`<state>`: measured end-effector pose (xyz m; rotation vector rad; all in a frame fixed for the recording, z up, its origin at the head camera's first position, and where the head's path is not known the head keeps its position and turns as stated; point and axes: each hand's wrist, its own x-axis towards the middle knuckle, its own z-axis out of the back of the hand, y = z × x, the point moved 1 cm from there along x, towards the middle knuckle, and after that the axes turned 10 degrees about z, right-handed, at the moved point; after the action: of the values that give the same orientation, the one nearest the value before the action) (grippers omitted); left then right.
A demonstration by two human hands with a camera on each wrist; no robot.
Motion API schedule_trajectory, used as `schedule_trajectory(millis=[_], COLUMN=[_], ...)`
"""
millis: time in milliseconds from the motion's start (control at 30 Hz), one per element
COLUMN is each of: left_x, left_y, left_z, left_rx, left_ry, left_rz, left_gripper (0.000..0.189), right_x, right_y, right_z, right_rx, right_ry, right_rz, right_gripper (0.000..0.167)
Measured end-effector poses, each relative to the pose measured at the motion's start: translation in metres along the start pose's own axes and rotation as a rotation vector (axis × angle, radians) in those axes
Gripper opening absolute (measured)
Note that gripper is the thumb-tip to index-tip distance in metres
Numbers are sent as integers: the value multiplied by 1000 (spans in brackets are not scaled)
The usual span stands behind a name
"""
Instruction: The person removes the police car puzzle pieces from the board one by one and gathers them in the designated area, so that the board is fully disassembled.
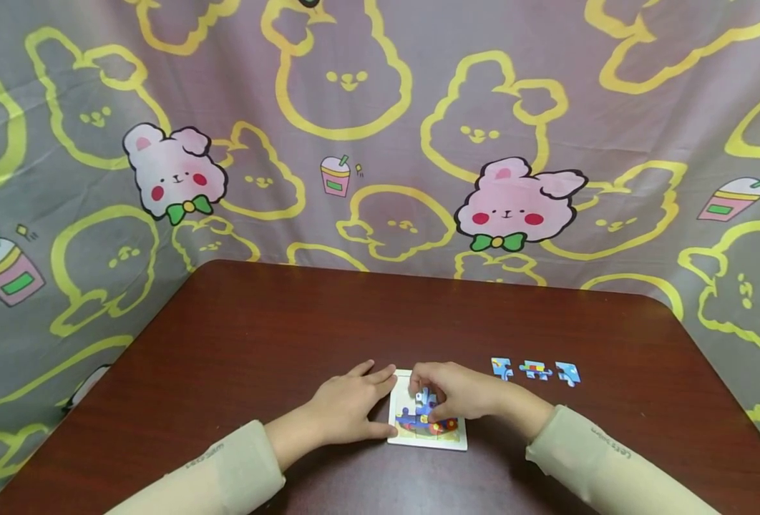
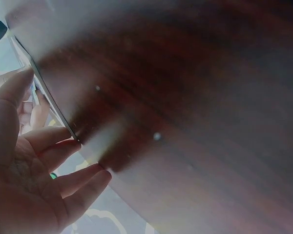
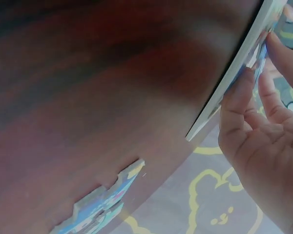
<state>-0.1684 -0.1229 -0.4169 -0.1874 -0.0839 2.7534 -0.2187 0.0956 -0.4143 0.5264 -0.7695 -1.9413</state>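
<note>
A small jigsaw puzzle board [image 1: 428, 446] with a pale frame lies on the table. Its lower part holds fitted pieces with a blue, red and yellow picture; bare pale backing shows at its upper left. My left hand [image 1: 344, 408] rests at the board's left edge, fingers spread and thumb touching the frame's lower left corner. Over the board, my right hand [image 1: 466, 391] pinches a blue puzzle piece [image 1: 424, 398] between thumb and fingers. In the right wrist view the piece [image 3: 260, 64] stands tilted against the board; whether it is seated is hidden by the fingers.
Three loose puzzle pieces lie in a row beyond my right forearm: a left one [image 1: 501, 368], a middle one [image 1: 535, 370] and a right one [image 1: 568, 373]. The dark red-brown table [image 1: 328, 315] meets a patterned curtain [image 1: 380, 157] at the back and sides.
</note>
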Motion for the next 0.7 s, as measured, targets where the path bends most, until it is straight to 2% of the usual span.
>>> schedule_trajectory(millis=[333,700], left_x=[0,0], left_y=[0,-1], left_z=[0,1], left_rx=[-10,-6], left_ry=[7,-6], left_rz=[6,-4], left_gripper=[80,79], right_x=[1,-3], right_y=[5,-1], right_z=[-3,2], right_rx=[-91,29], right_ry=[-12,-51], right_rz=[6,4], right_gripper=[35,23])
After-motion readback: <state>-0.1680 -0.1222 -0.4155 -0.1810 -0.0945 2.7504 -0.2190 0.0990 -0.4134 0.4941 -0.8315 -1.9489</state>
